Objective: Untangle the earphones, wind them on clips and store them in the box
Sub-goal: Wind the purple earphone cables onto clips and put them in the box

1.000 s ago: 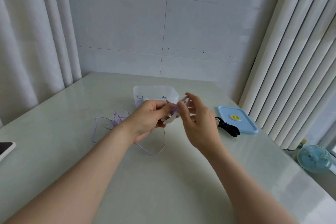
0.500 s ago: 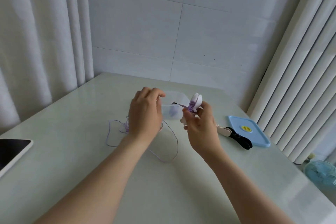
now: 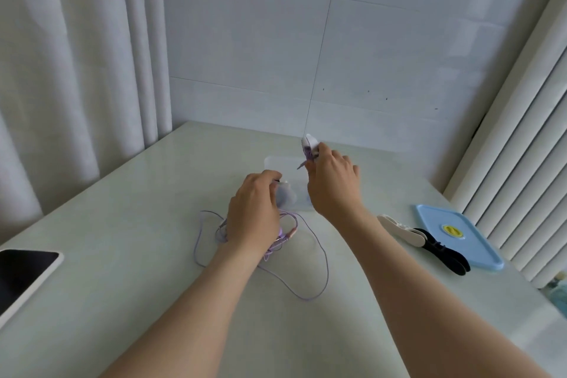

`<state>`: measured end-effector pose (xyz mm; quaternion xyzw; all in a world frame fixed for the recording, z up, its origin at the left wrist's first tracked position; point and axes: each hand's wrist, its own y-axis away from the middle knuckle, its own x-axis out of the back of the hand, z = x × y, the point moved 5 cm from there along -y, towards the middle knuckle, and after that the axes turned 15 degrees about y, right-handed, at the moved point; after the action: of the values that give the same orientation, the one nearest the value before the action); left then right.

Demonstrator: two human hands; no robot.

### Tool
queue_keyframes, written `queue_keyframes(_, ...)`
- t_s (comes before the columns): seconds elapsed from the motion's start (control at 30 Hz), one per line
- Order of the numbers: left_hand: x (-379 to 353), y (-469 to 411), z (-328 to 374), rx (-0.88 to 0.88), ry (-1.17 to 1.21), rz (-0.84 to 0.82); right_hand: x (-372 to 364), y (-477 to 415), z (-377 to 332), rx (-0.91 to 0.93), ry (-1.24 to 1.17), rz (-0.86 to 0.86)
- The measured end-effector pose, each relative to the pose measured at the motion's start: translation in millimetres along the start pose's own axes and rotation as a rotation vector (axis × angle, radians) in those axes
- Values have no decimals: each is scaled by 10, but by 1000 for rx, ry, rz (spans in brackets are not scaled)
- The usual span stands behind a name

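Pale table (image 3: 153, 285) — right hand (image 3: 333, 184) pinches clip (image 3: 307, 144) upright, plug pointing down-left.

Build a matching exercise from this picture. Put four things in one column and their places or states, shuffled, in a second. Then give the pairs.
Things
1. white clip
2. purple earphones
3. blue lid
4. phone

Places or states
A. at the left edge of the table, screen dark
B. lying loose and tangled on the table
C. pinched in the right hand, purple cable wound on it
D. flat on the table at the right, beside the spare clips

Pairs: 1-C, 2-B, 3-D, 4-A
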<state>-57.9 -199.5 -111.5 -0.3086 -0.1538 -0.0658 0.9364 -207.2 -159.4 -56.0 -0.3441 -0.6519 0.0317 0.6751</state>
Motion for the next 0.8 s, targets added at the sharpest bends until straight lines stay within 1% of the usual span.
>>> queue_keyframes(0.03,2,5,3,13,3,16,-33,-44,5,-23,16,-26)
queue_keyframes(0.13,0,15,6,27,-10,33,-119,-148,15,-125,-81,-100)
queue_keyframes(0.17,4,16,10,33,-18,37,-146,-172,12,-144,-81,-122)
queue_keyframes(0.27,-8,10,-3,51,-15,35,-251,-243,9,-168,24,-232)
queue_keyframes(0.47,-18,8,-34,54,-17,29,-205,-376,3,-225,17,-399)
queue_keyframes(0.7,-30,3,-44,65,-35,31,-197,-357,10,-275,108,-334)
queue_keyframes(0.8,-29,8,-58,70,-41,31,-163,-385,-2,-244,135,-375)
